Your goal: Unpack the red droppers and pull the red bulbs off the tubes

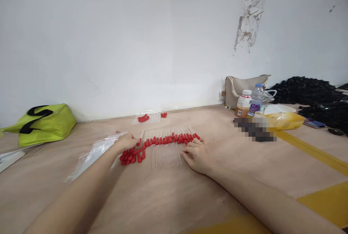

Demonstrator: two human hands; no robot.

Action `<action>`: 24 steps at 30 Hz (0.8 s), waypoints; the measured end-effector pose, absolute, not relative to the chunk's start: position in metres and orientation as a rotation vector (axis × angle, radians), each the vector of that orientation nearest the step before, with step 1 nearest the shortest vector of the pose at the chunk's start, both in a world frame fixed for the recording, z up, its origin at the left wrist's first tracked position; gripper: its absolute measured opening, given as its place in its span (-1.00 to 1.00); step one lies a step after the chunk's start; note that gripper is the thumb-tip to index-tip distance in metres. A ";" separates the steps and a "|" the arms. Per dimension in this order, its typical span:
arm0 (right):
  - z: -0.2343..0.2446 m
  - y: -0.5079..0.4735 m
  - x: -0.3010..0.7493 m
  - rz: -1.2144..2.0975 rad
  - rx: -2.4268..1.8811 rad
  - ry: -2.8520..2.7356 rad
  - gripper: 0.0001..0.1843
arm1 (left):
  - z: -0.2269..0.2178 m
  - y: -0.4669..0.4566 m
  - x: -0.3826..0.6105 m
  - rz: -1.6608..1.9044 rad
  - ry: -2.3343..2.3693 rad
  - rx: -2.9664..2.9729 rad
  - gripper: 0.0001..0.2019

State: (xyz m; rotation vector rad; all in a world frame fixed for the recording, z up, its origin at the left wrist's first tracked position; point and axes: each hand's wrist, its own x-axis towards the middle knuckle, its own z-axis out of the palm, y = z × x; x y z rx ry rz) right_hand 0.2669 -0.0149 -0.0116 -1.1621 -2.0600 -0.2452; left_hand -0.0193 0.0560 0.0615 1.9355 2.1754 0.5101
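A row of red bulbs lies across the brown bench, with clear thin tubes just in front of it. At the row's left end is the left hand, its fingers drawn together at a single red bulb; whether they pinch it I cannot tell. The right hand touches the row's right end, fingers curled, their grip unclear. Loose red bulbs are heaped beside the row's left end, a plastic bag farther left. Well right of the row stand two bottles.
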 end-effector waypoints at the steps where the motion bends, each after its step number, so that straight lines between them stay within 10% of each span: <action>1: -0.012 -0.015 0.267 -0.245 -1.158 -2.059 -0.80 | 0.064 0.053 -0.021 0.514 2.180 1.970 -0.79; 7: -0.008 -0.016 0.265 -0.161 -1.106 -1.980 -0.84 | 0.056 0.008 -0.016 0.720 1.943 2.472 -0.82; 12: -0.002 -0.021 0.265 -0.220 -0.954 -2.042 -0.39 | 0.021 -0.031 0.003 0.779 1.572 2.803 -0.85; 24: -0.011 -0.026 0.245 -0.372 -0.742 -2.188 -0.82 | -0.010 -0.043 0.018 1.226 1.111 2.904 -0.90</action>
